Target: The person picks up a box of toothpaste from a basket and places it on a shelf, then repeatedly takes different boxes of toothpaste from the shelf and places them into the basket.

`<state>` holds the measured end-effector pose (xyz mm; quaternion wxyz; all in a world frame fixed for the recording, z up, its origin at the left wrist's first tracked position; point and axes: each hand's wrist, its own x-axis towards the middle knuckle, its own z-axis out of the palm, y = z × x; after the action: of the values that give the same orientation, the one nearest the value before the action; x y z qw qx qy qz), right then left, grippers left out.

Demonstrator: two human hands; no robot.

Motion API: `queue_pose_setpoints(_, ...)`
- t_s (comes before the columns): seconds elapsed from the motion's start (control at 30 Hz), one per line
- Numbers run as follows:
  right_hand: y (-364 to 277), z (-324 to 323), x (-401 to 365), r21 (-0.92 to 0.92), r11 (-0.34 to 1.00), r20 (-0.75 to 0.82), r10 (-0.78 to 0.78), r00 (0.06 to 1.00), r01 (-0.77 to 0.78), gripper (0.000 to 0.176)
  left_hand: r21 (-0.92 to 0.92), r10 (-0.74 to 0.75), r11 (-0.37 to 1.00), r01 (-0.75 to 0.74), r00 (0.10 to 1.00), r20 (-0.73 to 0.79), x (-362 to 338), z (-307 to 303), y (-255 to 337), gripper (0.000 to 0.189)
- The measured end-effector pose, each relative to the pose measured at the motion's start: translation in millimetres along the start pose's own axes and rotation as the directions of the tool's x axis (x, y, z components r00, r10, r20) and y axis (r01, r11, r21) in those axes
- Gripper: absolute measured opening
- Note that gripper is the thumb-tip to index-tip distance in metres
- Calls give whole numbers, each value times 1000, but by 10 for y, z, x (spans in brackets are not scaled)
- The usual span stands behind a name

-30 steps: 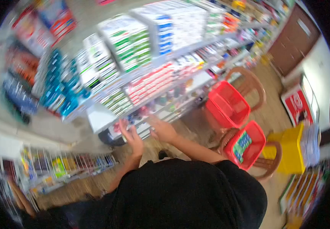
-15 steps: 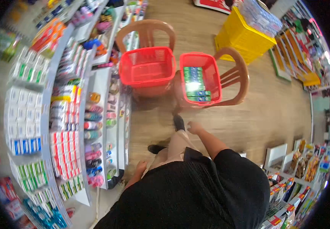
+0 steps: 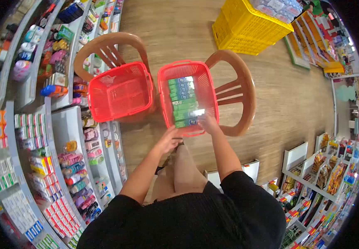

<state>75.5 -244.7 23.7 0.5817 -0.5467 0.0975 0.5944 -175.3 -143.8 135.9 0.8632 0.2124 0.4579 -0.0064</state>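
Note:
A red plastic basket (image 3: 210, 89) with several green-and-blue small boxes (image 3: 183, 93) in rows inside stands on a brown plastic chair (image 3: 248, 89). My right hand (image 3: 207, 123) reaches over the basket's near right corner, close to the nearest boxes; its fingers are blurred, and whether they grip a box cannot be told. Just outside the near left corner, my left hand (image 3: 170, 141) has its fingers apart and nothing visible in it. To the left, a second red basket (image 3: 120, 91), with nothing in it, rests on another brown chair (image 3: 109, 39).
Shelves with boxed goods (image 3: 63, 216) and bottles run along my left. A yellow crate (image 3: 245, 31) topped with wrapped bottles stands beyond the chairs on the wooden floor (image 3: 175, 33). More product shelves (image 3: 312, 178) line the right side.
I have come closer to the chairs, and both baskets now appear lower and further left. My hands have risen from my sides to the near edge of the basket with boxes.

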Motion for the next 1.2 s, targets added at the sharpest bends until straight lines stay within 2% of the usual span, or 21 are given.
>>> queue_pose_setpoints(0.03, 8, -96, 254, -4, 999, 31, 46, 998, -46, 37, -69, -21, 997, 22, 1000, 16, 224, 135, 144, 49)
queue_pose_setpoints(0.07, -27, -57, 426, 46, 981, -146, 191, 971, -186, 30, -71, -29, 997, 30, 999, 15, 508, 152, 193, 49)
queue_pose_setpoints(0.17, 84, -101, 722, -73, 970, -217, 210, 953, -230, 27, -199, -155, 965, 170, 984, 89, 1301, 67, 144, 41)
queue_pose_setpoints(0.2, 173, -139, 847, -18, 969, -228, 237, 944, -248, 29, -239, -238, 943, 232, 971, 4, 1526, -1, 83, 37)
queue_pose_setpoints(0.27, 158, 3, 818, -36, 971, -257, 220, 941, -236, 29, -322, -316, 914, 245, 930, -189, 1801, -38, -29, 39)
queue_pose_setpoints(0.5, 212, 81, 811, -121, 977, -314, 129, 941, -174, 42, -308, -334, 913, 268, 924, -187, 1863, -114, -149, 37)
queue_pose_setpoints(0.57, 153, 256, 689, -460, 887, -372, -227, 900, 34, 43, -348, -328, 901, 259, 932, -154, 1733, -87, -131, 41)
queue_pose_setpoints(0.6, 91, 329, 600, -464, 885, -360, -229, 904, 40, 43, -383, -322, 887, 257, 940, -115, 1654, -63, -114, 44)
queue_pose_setpoints(0.63, -157, 578, 310, -673, 739, -391, -388, 835, 29, 44, -388, -311, 889, 244, 943, -119, 1570, -50, -86, 44)
queue_pose_setpoints(0.67, -336, 771, 111, -837, 547, -368, -548, 751, -11, 45, -451, -324, 850, 272, 945, -40, 1479, -29, -47, 42)
queue_pose_setpoints(0.7, -388, 819, 78, -842, 539, -348, -553, 757, 6, 45, -509, -326, 807, 300, 945, 41, 1366, 3, 9, 41)
queue_pose_setpoints(0.77, -535, 949, 19, -806, 492, -170, -726, 667, 330, 48, -481, -196, 858, 182, 980, 22, 953, 185, 240, 46)
queue_pose_setpoints(0.83, -693, 1289, -156, -787, 458, -78, -740, 668, 414, 47, -603, -220, 768, 218, 973, 72, 570, 238, 453, 50)
queue_pose_setpoints(0.9, -908, 1763, -564, -705, 324, 258, -711, 654, 630, 45, -623, -98, 780, 58, 995, -30, 250, 179, 563, 55)
queue_pose_setpoints(0.93, -999, 2064, -869, -595, 424, 348, -630, 694, 683, 44, -662, -34, 749, 22, 999, -5, 35, 134, 670, 57)
queue_pose_setpoints(0.97, -993, 2231, -1029, -579, 413, 389, -618, 683, 703, 44, -702, 30, 712, -10, 999, 16, -217, 95, 757, 59)
queue_pose_setpoints(1.03, -918, 2514, -1315, -400, 49, 803, -464, 376, 915, 47, -747, 109, 657, -101, 993, -38, -680, -54, 901, 60)
queue_pose_setpoints(1.07, -871, 2649, -1493, -367, 48, 830, -433, 350, 929, 47, -722, 236, 668, -182, 971, -27, -891, -161, 908, 60)
queue_pose_setpoints(1.13, -758, 2934, -1824, 68, 44, 993, -97, -63, 997, 49, -708, 400, 631, -317, 915, -54, -1311, -411, 920, 60)
queue_pose_setpoints(1.17, -656, 3022, -1963, 109, 63, 993, -61, -105, 992, 49, -637, 437, 674, -374, 897, -64, -1529, -558, 886, 55)
queue_pose_setpoints(1.2, -552, 3090, -2086, 257, -25, 966, 45, -256, 966, 48, -558, 469, 711, -428, 880, -77, -1753, -708, 833, 51)
